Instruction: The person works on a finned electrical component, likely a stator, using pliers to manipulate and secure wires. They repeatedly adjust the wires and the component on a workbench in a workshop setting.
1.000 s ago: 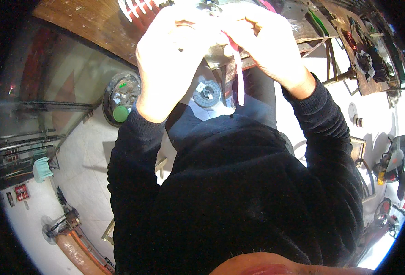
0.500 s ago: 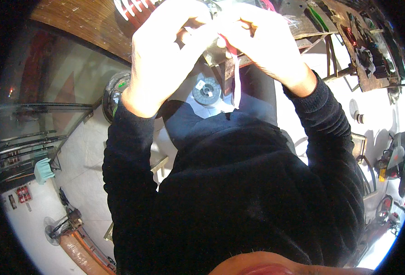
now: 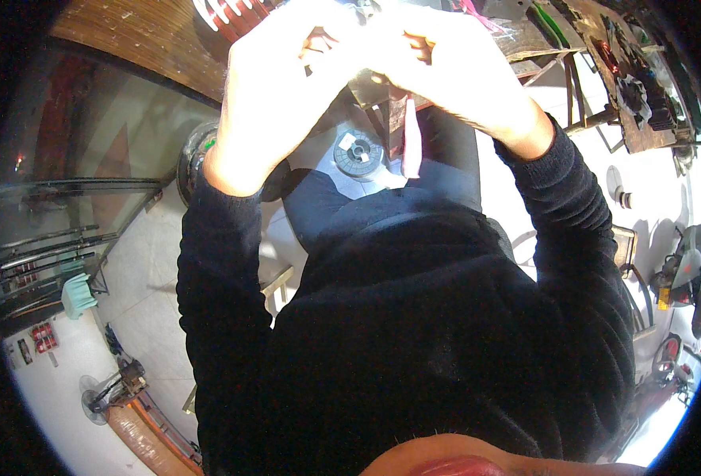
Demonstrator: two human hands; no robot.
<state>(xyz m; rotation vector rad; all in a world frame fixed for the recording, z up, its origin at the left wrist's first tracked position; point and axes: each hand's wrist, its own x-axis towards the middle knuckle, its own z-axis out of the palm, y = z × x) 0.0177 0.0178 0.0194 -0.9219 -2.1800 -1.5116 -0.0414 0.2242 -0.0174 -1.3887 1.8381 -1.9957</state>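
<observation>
Both hands meet at the top of the view, washed out by bright light. My left hand [image 3: 275, 95] is closed, thumb and fingers pinched together; whatever lies in its fingertips is lost in the glare. Close beside it, my right hand [image 3: 457, 75] is pinched too. A flat pink ribbon-like strip [image 3: 412, 147] hangs down from under the right fingers, its lower end loose above my lap. A red thing with white bands [image 3: 231, 17] stands just left of my left hand. Below the hands, a grey round spool [image 3: 358, 155] shows between my legs.
A brown wooden tabletop [image 3: 136, 44] is at the upper left, above a glass-fronted cabinet [image 3: 89, 135]. At the upper right, a wooden bench [image 3: 644, 139] carries tools and scraps. A standing fan [image 3: 93, 397] is at lower left; a motorbike [image 3: 683, 270] stands far right.
The hands stay close together and have shifted only slightly. The pink strip now hangs straighter, its lower end a little higher and further right; its upper part is hidden behind the right fingers.
</observation>
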